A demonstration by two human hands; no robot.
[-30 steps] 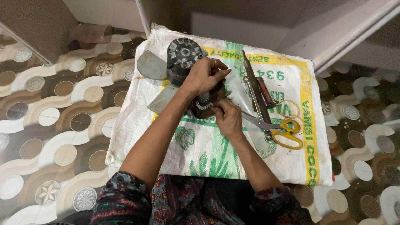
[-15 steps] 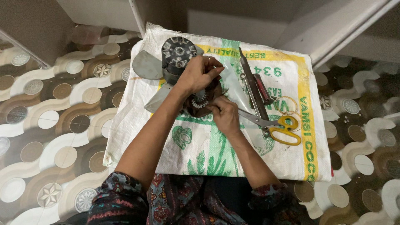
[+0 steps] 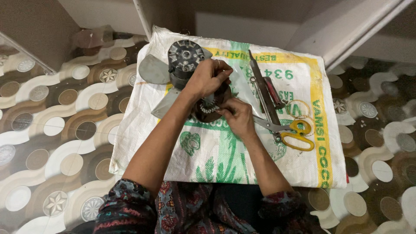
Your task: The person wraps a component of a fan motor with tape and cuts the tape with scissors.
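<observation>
The left hand (image 3: 206, 80) and right hand (image 3: 236, 117) cover most of the dark round motor part (image 3: 208, 110) — only its toothed centre and lower rim show. Their fingers' grip on it cannot be made out. The fan motor (image 3: 185, 58) hides one grey fan blade (image 3: 154, 69) root — sleeves run off the bottom edge.

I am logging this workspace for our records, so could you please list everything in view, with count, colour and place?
Woven sack: one, white with green and yellow print, spread flat on the floor.
Fan motor with blades: one, dark grey, on the sack's far left part.
Round wound part: one, dark brown, mid-sack between both hands.
Scissors: one, yellow handles, on the sack to the right.
Long metal tool: one, grey, beside the scissors.
Red-handled tool: one, alongside it.
Patterned floor: brown and cream circles, all around.
Left hand: on the round part's far edge.
Right hand: on its near right edge.
</observation>
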